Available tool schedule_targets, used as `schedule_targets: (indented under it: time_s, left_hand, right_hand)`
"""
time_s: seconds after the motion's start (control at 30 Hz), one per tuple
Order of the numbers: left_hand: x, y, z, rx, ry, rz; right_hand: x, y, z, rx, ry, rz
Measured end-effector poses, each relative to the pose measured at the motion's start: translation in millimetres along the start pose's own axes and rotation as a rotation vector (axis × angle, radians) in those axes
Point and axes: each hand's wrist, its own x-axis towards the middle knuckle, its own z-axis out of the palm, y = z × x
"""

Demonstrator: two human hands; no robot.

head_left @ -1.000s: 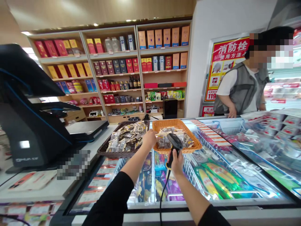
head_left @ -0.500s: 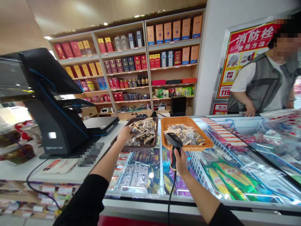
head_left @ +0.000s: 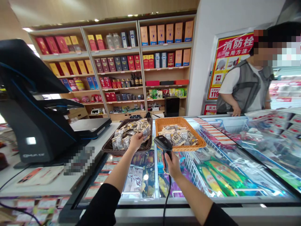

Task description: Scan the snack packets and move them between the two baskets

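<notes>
My right hand grips the handle of a black barcode scanner, its head raised over the freezer glass and its cable hanging down. My left hand holds a small clear snack packet at the near edge of a dark brown wicker basket full of similar packets. Just to the right stands an orange wicker basket with more packets. Both baskets rest on the glass freezer lid.
A black checkout terminal stands on the white counter at left. Shelves of boxed goods line the back wall. Another person in a grey vest stands behind the freezer at right, a hand on its edge.
My left hand went from the orange basket to the brown basket and now lifts a packet at its near edge. The scanner has stayed in my right hand, shifting slightly left.
</notes>
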Motion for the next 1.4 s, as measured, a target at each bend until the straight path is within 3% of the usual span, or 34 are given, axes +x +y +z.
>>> schedule_targets:
  time_s: [0.23, 0.63, 0.73, 0.9, 1.07, 1.13, 1.2, 1.27, 1.4]
  left_hand:
    - [-12, 21, -1, 0.225, -0.003, 0.046]
    - [-13, 18, -2, 0.27, -0.026, 0.038]
    - [-11, 21, -2, 0.305, 0.021, 0.094]
    - [-1, 47, 19, 0.538, 0.106, 0.331]
    - [8, 71, 67, 0.64, -0.24, 0.464]
    - [9, 70, 71, 0.612, -0.316, 0.406]
    - [11, 62, 59, 0.596, -0.296, 0.303]
    - [11, 48, 31, 0.64, -0.224, 0.148]
    - [5, 13, -34, 0.901, -0.039, -0.321]
  right_hand:
    - [-5, -6, 7, -0.054, -0.067, -0.048]
    - [-5, -5, 8, -0.021, -0.07, -0.056]
    - [1, -4, 2, 0.07, 0.04, -0.051]
    - [17, -8, -14, 0.202, 0.406, -0.05]
    - [23, -6, -26, 0.216, 0.521, -0.059]
    - [21, -2, -28, 0.186, 0.505, -0.051]
    - [19, 2, -26, 0.154, 0.458, -0.04]
    - [15, 5, -22, 0.123, 0.391, -0.028]
    - [9, 7, -9, 0.141, 0.239, -0.008]
